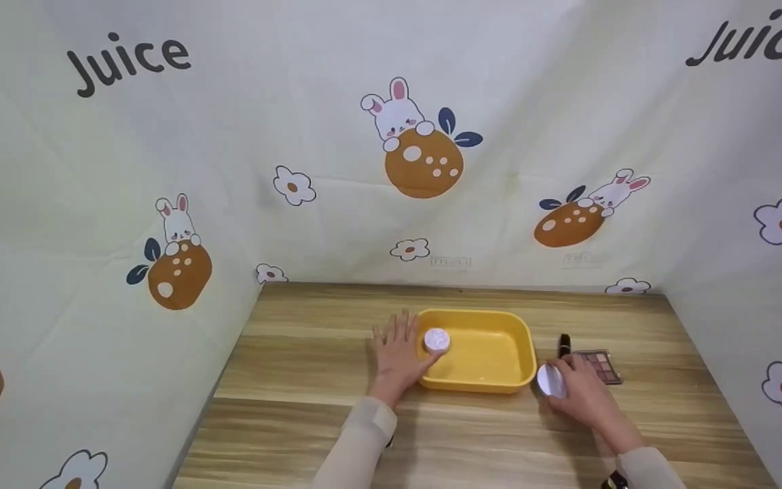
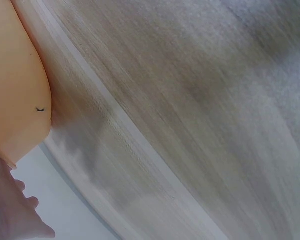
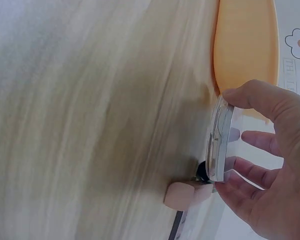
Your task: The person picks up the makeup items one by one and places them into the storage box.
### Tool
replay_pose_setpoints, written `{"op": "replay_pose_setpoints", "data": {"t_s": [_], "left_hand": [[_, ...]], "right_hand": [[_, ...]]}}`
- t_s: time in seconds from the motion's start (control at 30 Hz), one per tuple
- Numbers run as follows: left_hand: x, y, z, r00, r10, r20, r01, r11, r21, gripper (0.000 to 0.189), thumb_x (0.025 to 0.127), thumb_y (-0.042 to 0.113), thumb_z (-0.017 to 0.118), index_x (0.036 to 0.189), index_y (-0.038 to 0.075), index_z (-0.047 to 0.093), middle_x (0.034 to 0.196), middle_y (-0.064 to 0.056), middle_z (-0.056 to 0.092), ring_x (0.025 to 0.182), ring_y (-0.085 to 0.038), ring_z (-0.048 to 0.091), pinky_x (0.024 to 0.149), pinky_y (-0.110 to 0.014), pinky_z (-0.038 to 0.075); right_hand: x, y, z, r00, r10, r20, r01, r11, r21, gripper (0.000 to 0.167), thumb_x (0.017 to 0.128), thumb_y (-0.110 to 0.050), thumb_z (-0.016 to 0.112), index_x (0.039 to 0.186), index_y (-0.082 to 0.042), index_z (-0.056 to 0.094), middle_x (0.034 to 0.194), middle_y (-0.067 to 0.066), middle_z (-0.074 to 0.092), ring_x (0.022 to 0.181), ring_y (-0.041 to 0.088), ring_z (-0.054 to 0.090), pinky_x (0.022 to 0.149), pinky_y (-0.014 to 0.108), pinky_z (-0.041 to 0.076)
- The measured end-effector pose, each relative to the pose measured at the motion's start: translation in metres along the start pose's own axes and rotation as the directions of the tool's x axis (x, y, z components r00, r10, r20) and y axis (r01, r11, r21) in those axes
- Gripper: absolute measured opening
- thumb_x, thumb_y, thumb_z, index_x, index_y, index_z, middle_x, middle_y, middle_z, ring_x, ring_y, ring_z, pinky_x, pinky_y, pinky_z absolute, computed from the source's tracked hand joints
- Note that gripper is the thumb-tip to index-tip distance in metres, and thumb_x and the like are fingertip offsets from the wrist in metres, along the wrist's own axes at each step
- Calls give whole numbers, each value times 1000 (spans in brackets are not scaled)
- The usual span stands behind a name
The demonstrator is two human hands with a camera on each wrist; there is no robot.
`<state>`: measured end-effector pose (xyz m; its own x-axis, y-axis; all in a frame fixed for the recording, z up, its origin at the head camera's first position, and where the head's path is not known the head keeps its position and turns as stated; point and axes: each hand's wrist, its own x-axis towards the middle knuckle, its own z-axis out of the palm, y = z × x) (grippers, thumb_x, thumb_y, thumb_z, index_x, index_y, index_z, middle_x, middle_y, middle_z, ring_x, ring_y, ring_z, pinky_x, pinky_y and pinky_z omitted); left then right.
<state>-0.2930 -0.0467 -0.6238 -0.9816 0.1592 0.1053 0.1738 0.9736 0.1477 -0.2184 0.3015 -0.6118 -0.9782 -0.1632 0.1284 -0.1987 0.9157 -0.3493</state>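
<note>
My left hand [image 1: 398, 356] lies at the left rim of a yellow plastic bin [image 1: 489, 388], fingers spread and straight. Its thumb reaches over the rim beside a small round white-topped container [image 1: 436, 339] inside the bin. Just right of the bin, my right hand [image 1: 584, 395] grips a round, flat compact-like case [image 1: 551, 381] by its edge. In the right wrist view this case [image 3: 219, 145] stands on edge and shows a clear rim, with thumb and fingertips on opposite sides. The left wrist view catches only part of the left hand [image 2: 10, 205] beside the bin [image 2: 20, 85].
An eyeshadow palette [image 1: 601, 367] lies right of the bin, partly behind the right hand. Near it is a black tube [image 1: 565, 345]. A pinkish rounded thing [image 3: 180, 196] shows below the case in the right wrist view. Printed curtains [image 1: 337, 231] enclose the wooden tabletop [image 1: 309, 353].
</note>
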Motion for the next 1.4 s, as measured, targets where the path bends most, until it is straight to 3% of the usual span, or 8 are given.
{"op": "replay_pose_setpoints", "data": {"t_s": [0.3,0.57,0.9,1.1,1.4], "left_hand": [[0,0,1,1000,5,-7,-5,1000,-11,97,86,81,40,159,19,28,168,-8,17,155,-32,19,121,-67,9],[0,-1,1,1000,1,-5,-1,1000,-20,97,85,82,40,159,20,27,168,-6,18,155,-32,18,121,-66,10],[1,-1,3,1000,-4,7,4,1000,-13,97,85,82,39,159,21,25,169,-5,15,156,-30,17,122,-65,10],[1,-1,3,1000,-2,17,3,1000,-7,97,86,82,39,160,21,23,169,-6,12,156,-30,14,122,-65,6],[2,-1,4,1000,3,-5,-3,1000,-15,97,85,82,40,159,20,26,168,-6,17,155,-32,17,121,-66,11]], "right_hand": [[3,0,-11,999,4,-46,-4,1000,-8,70,69,-21,85,131,1,60,122,28,55,104,42,56,84,60,52],[13,-3,-25,999,44,-15,-44,999,-9,75,74,-24,83,139,1,53,130,33,52,113,49,54,88,65,51],[25,-8,-36,999,40,-9,-40,999,9,74,76,-23,82,139,2,52,131,33,50,115,48,51,89,64,51],[32,-10,-41,999,41,-9,-41,999,19,75,76,-24,80,137,9,52,132,34,49,115,48,51,91,64,51],[41,-22,-49,997,69,36,-70,997,37,75,79,-23,80,139,9,50,138,34,45,120,48,48,97,64,48]]}}
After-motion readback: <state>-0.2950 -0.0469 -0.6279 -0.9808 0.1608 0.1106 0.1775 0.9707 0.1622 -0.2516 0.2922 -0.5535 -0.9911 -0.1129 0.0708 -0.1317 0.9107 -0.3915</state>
